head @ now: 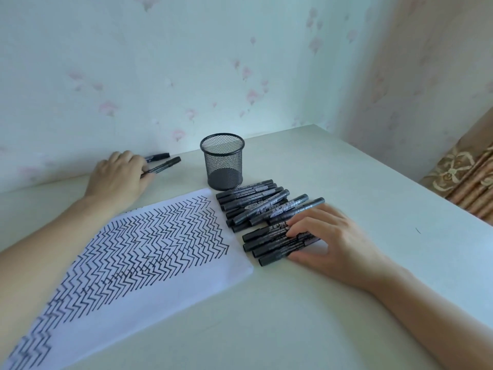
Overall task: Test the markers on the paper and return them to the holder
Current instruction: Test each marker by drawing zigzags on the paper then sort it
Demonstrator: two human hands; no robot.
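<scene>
Two hands: left hand (120, 177) pinches a marker (165, 165), upper left; right hand (333, 236) clasps the near markers of the pile (256, 199), centre right.
Markers: likely light, stiff, smooth, prone to roll; take mid-barrel.
Cup (225, 166): upright, just above the pile in frame.

Soft, even daylight with a cool greenish cast, bright enough and gently diffuse. The lightest patch sits on the wall (173, 121) behind the mesh cup (225, 166), near 12 o'clock. Shadows are faint — just a pale smudge under the markers (256, 198) and the right hand (333, 236). The wide lens bends the tabletop (346, 169) edge and stretches the left forearm (40, 249) at 8 o'clock — wallpaper detail looks smeared.
</scene>
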